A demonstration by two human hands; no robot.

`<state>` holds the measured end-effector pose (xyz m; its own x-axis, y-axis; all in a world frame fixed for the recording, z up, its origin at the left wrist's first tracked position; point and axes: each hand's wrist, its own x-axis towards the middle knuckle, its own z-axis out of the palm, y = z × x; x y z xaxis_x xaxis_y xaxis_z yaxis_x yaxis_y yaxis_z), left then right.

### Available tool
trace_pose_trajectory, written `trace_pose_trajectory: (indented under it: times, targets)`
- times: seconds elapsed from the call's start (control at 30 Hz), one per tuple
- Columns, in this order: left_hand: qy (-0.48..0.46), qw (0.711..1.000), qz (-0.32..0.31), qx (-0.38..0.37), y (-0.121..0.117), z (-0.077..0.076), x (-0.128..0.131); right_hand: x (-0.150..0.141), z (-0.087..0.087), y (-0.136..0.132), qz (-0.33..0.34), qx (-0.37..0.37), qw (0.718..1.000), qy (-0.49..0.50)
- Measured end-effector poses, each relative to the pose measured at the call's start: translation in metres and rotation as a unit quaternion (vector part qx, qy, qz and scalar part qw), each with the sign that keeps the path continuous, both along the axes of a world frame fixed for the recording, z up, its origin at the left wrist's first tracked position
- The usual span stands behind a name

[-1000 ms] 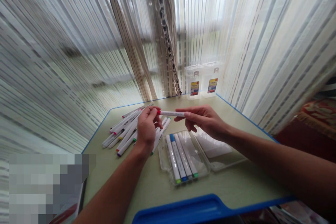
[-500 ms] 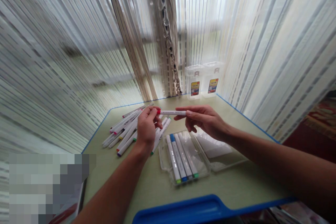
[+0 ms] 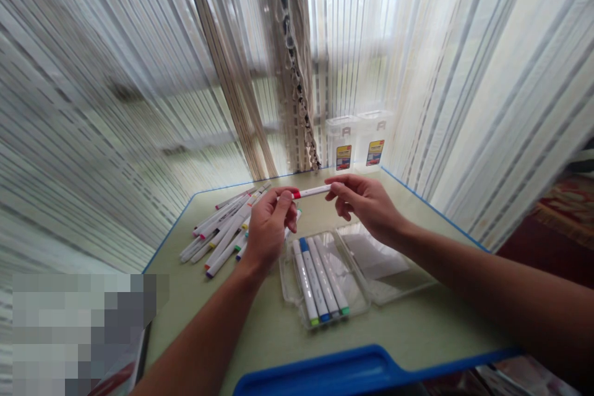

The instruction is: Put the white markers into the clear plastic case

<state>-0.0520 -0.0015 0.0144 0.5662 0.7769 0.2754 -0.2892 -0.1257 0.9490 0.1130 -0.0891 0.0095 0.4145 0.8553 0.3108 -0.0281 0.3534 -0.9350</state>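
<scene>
A white marker (image 3: 314, 190) with a red band is held up nearly level between both hands. My left hand (image 3: 273, 213) pinches its red-banded end, and the fingertips of my right hand (image 3: 359, 198) grip the other end. Below them an open clear plastic case (image 3: 355, 284) lies on the table. Several white markers (image 3: 320, 275) rest side by side in its left half, their ends green, blue and grey; one has a blue cap. Behind my left hand spreads a loose pile of markers (image 3: 225, 229), partly hidden by it.
The light-green table (image 3: 185, 322) has a blue rim and a blue tray edge (image 3: 315, 374) at the front. Two clear plastic boxes (image 3: 355, 142) with labels stand at the back. String curtains (image 3: 139, 105) and a bead strand hang behind. The case's lid half (image 3: 394, 288) lies to the right.
Both hands have shifted with the marker: the left to the right, the right slightly up. The marker now tilts a little, its right end higher. The case and the markers in it stay put.
</scene>
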Motion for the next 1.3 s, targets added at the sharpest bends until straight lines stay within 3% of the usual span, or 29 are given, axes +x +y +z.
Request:
trace_pose_trajectory:
  times: [0.27, 0.6, 0.8, 0.93, 1.13, 1.3]
  targets:
    - [0.012, 0.999, -0.018, 0.046, -0.0076, 0.0034, -0.0017, 0.0048, 0.0027, 0.0028, 0.007, -0.026, 0.988, 0.153]
    - [0.058, 0.991, 0.04, 0.109, -0.0045, 0.0003, -0.0009, 0.0053, 0.002, 0.0031, 0.009, -0.023, 0.991, 0.131]
    - [0.086, 0.99, 0.041, 0.105, -0.0014, -0.0009, -0.0025, 0.0028, -0.0008, 0.0021, 0.027, -0.014, 0.997, 0.07]
    - [0.103, 0.988, 0.035, 0.111, -0.0018, -0.0017, -0.0035, 0.0004, -0.0005, -0.0005, 0.014, -0.058, 0.998, -0.017]
    - [0.153, 0.976, 0.013, 0.157, -0.0062, -0.0025, -0.0038, 0.0021, 0.0004, -0.0031, -0.057, -0.092, 0.969, -0.221]
    - [0.165, 0.971, -0.024, 0.173, -0.0111, 0.0001, -0.0038, 0.0045, -0.0025, -0.0032, -0.09, -0.105, 0.951, -0.276]
